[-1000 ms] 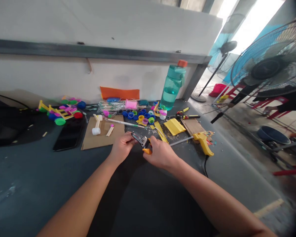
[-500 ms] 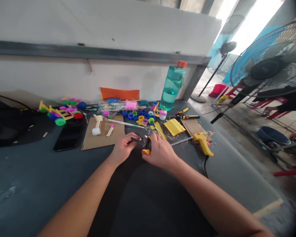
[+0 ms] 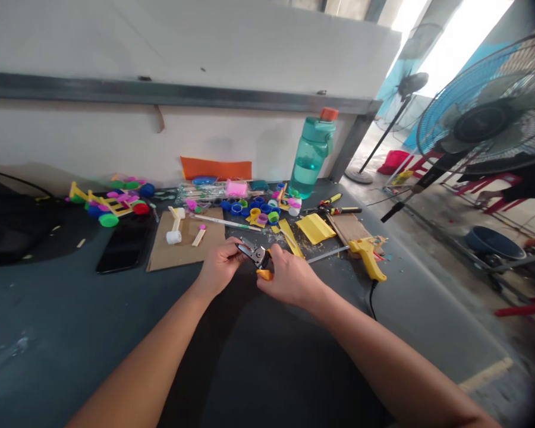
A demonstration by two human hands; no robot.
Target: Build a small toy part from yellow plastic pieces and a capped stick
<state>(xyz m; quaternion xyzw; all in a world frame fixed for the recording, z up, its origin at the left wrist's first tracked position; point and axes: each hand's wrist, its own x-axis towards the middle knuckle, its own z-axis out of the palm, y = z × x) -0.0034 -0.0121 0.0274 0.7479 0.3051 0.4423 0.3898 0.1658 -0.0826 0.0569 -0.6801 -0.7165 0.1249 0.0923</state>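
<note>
My right hand (image 3: pixel 289 273) is wrapped round the orange handles of a pair of pliers (image 3: pixel 255 254), a dark-jawed tool that looks like wire strippers. The jaws point left, toward my left hand (image 3: pixel 222 266). My left hand's fingers are pinched together at the jaw tips; what they hold is too small or hidden to make out. Just beyond lies a cardboard sheet (image 3: pixel 182 249) bearing a stick with white caps (image 3: pixel 175 236) and short wooden sticks (image 3: pixel 199 237) with a pink piece. Several bottle caps (image 3: pixel 262 208) are heaped behind my hands.
A yellow glue gun (image 3: pixel 368 259) lies at the right with its cord trailing. A teal bottle (image 3: pixel 311 156) stands by the back wall. A black phone (image 3: pixel 123 246) and toy cars (image 3: pixel 111 205) are at the left. A large fan (image 3: pixel 485 119) stands beyond the table.
The pliers have turned slightly in my right hand, and their jaws now look more spread and show more metal. Both hands stay in nearly the same place.
</note>
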